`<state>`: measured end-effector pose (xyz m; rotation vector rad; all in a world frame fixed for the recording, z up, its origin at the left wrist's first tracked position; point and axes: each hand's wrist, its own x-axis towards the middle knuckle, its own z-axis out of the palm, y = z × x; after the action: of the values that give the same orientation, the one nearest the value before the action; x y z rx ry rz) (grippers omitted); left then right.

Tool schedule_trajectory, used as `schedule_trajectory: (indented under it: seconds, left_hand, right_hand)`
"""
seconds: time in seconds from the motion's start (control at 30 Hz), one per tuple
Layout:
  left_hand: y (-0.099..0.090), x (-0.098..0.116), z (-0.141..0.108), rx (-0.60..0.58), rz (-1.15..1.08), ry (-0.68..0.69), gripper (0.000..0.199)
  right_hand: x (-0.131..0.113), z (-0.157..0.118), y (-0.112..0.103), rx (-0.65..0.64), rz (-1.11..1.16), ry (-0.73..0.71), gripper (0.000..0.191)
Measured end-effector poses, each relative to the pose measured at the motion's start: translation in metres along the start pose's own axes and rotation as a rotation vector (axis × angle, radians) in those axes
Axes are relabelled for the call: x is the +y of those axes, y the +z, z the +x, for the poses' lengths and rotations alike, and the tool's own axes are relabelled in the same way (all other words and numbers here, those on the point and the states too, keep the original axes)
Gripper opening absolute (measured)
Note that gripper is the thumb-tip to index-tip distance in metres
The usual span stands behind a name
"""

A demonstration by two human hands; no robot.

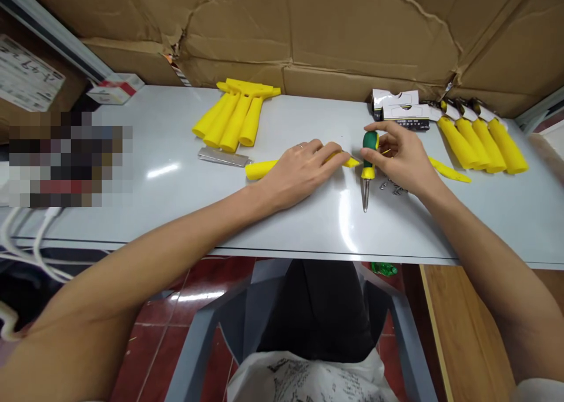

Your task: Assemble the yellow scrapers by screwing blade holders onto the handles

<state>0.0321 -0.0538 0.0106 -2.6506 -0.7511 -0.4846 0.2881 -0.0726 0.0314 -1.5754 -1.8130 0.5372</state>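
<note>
On the pale grey tabletop (176, 173), near its middle, the left hand (304, 170) lies palm down, fingers closed loosely over a yellow plastic scraper handle (259, 169) that lies flat, its tip poking out to the right of the fingers. Just right of it, the right hand (403, 155) grips a screwdriver with a green and yellow handle (369, 155), steel shaft pointing toward the near edge. Small metal screws (394, 187) lie under the right wrist, with a thin yellow plastic piece (449, 171) just beyond. Farther left sits a pile of bare yellow handles (233, 117) and a flat metal blade (224, 157); far right, finished yellow scrapers (484, 140) with card sleeves lie in a row.
</note>
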Motion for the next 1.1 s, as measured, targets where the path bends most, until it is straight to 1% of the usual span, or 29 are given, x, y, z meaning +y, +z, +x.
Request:
schedule_trajectory:
  seconds: [0.1, 0.2, 0.3, 0.37, 0.43, 0.5, 0.57, 0.63, 0.67, 0.77, 0.83, 0.93, 1.1]
  left_hand:
    - [-0.003, -0.001, 0.001, 0.026, -0.059, -0.122, 0.045]
    - [-0.005, -0.003, 0.001, 0.046, -0.115, -0.188, 0.040]
    - [-0.006, -0.002, 0.001, 0.053, -0.111, -0.189, 0.029]
    - [-0.007, 0.000, 0.001, 0.059, -0.100, -0.179, 0.029]
    - [-0.008, 0.001, 0.000, 0.069, -0.093, -0.167, 0.029]
    - [-0.008, 0.002, 0.000, 0.085, -0.089, -0.147, 0.028]
    - [-0.009, 0.001, -0.001, 0.099, -0.089, -0.125, 0.027]
    - [-0.008, 0.000, -0.001, 0.111, -0.096, -0.121, 0.029]
    - [-0.007, -0.001, -0.001, 0.115, -0.100, -0.124, 0.030]
    - [-0.005, -0.002, -0.001, 0.122, -0.111, -0.125, 0.034]
    - [-0.004, -0.003, -0.001, 0.124, -0.114, -0.122, 0.033]
    - [-0.002, -0.003, -0.001, 0.135, -0.127, -0.144, 0.031]
    - [0.002, -0.005, -0.001, 0.126, -0.210, -0.224, 0.034]
  right_hand:
    - [-0.003, -0.001, 0.000, -0.039, -0.192, -0.031, 0.046]
    - [-0.002, -0.001, 0.003, -0.088, -0.297, -0.086, 0.044]
    - [0.003, -0.002, 0.006, -0.110, -0.356, -0.132, 0.047]
    - [0.006, -0.001, 0.003, -0.111, -0.377, -0.143, 0.051]
    - [0.007, 0.000, -0.006, -0.118, -0.379, -0.154, 0.050]
    - [0.007, 0.002, -0.021, -0.146, -0.348, -0.158, 0.041]
    - [0.006, 0.003, -0.039, -0.208, -0.292, -0.142, 0.032]
    - [0.006, 0.003, -0.054, -0.282, -0.250, -0.129, 0.033]
    - [0.007, 0.003, -0.059, -0.339, -0.244, -0.134, 0.034]
    - [0.013, 0.002, -0.064, -0.547, -0.271, -0.164, 0.030]
    - [0.016, 0.003, -0.061, -0.637, -0.300, -0.168, 0.022]
    - [0.020, 0.004, -0.056, -0.655, -0.331, -0.182, 0.016]
    - [0.021, 0.005, -0.055, -0.609, -0.339, -0.193, 0.012]
